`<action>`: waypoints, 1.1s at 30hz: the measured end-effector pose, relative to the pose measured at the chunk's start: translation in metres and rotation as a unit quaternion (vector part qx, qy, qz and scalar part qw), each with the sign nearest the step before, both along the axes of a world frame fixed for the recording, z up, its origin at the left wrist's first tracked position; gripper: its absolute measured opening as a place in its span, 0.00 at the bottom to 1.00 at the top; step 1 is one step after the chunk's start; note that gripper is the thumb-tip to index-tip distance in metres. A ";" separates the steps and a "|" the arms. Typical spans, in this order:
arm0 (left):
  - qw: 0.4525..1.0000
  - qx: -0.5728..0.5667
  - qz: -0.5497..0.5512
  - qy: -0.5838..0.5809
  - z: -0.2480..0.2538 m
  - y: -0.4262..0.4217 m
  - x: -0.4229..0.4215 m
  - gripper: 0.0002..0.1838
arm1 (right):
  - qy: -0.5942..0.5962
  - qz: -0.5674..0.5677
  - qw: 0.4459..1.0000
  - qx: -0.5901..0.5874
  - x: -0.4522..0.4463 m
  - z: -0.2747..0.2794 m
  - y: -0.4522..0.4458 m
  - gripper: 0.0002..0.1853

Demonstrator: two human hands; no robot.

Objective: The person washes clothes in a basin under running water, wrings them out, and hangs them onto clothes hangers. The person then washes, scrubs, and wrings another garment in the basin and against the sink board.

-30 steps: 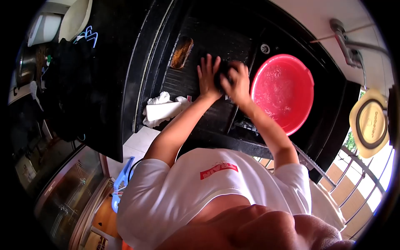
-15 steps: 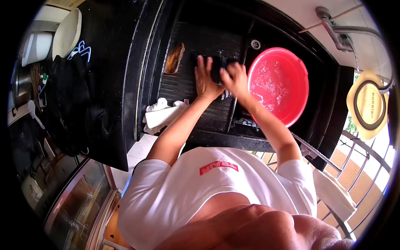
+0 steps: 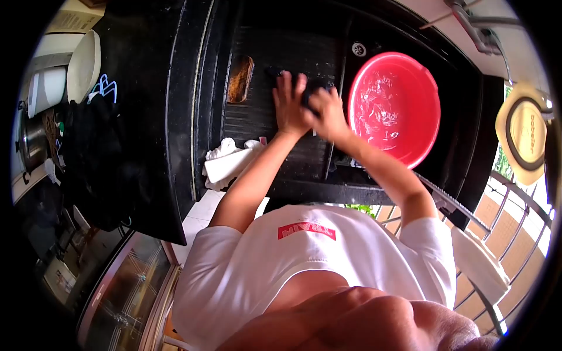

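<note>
My left hand lies fairly flat with its fingers stretched out, pressing on a small dark wet cloth on the black ribbed washboard surface. Close beside it, my right hand has its fingers curled into the same cloth, slightly blurred. The hands touch or nearly touch near the wrist of the left one. Much of the cloth is hidden under both hands, and its exact kind does not show. A brown scrubbing brush rests on the board left of my left hand.
A red basin with water stands in the black sink to the right, near a round drain. White cloths lie at the board's lower left edge. A tap and a yellow foldable basin are at the far right.
My right hand has shifted slightly down and left, closer against my left hand, and the dark cloth has moved a little under them. The whole view has tilted slightly.
</note>
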State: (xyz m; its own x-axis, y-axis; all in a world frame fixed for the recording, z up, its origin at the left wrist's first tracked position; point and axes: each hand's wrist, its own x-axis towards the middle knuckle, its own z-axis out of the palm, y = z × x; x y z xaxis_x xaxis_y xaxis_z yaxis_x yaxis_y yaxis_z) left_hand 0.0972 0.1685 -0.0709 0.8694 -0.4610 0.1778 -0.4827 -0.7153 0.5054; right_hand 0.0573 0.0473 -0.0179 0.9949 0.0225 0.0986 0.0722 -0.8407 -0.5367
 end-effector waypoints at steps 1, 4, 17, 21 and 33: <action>0.995 0.093 -0.042 -0.006 -0.007 -0.002 0.001 0.46 | -0.061 -0.009 0.998 -0.016 0.001 -0.007 0.002 0.12; 0.994 0.069 -0.031 0.085 0.018 -0.014 0.011 0.47 | -0.161 -0.028 0.982 -0.089 0.082 -0.056 -0.017 0.11; 0.989 0.124 -0.049 0.065 0.000 -0.027 0.023 0.45 | -0.209 -0.003 0.976 -0.063 0.064 -0.042 -0.018 0.05; 0.991 0.133 -0.016 0.030 0.001 -0.034 0.024 0.47 | -0.027 -0.068 0.997 -0.012 0.161 -0.062 -0.027 0.13; 0.991 0.128 -0.010 -0.030 -0.003 -0.038 0.021 0.49 | 0.011 -0.287 0.358 0.888 -0.082 -0.167 -0.229 0.25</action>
State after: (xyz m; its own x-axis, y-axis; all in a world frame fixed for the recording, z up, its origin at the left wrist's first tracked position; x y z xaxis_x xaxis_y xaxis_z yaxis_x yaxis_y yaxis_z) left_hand 0.1185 0.1309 -0.0739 0.8511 -0.5145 0.1041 -0.5216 -0.8064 0.2789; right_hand -0.0246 -0.1814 -0.1851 0.7860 -0.2656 -0.5582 0.1411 0.9562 -0.2563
